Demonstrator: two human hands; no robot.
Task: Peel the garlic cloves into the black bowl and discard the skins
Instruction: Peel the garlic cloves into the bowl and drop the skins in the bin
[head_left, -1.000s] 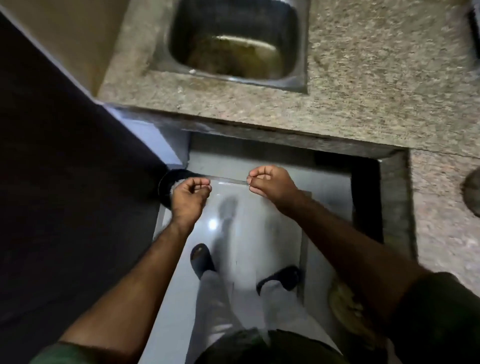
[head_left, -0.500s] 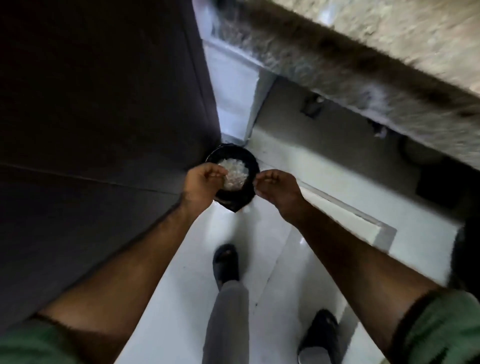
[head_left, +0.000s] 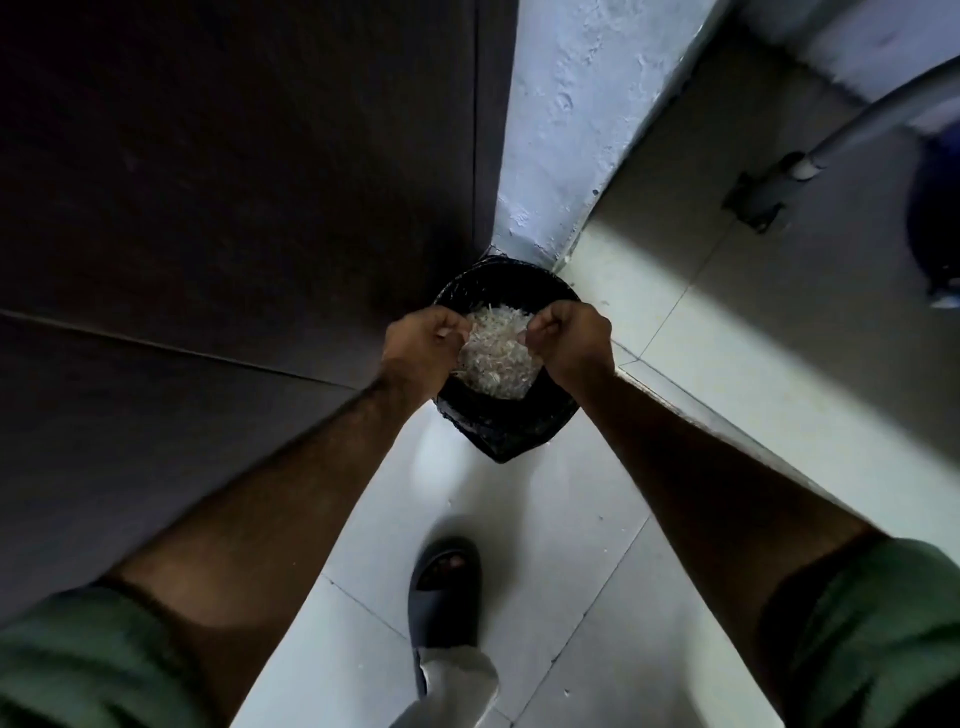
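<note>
Garlic skins (head_left: 497, 358) fill black-lined bin (head_left: 498, 431) between hands.

Head view (the only one) looks steeply down, seemingly close, at the floor (head_left: 545, 597).

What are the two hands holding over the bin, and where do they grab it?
The left hand and right hand each grip an opposite edge of a clear sheet carrying garlic skins, above the black-lined bin.
</note>
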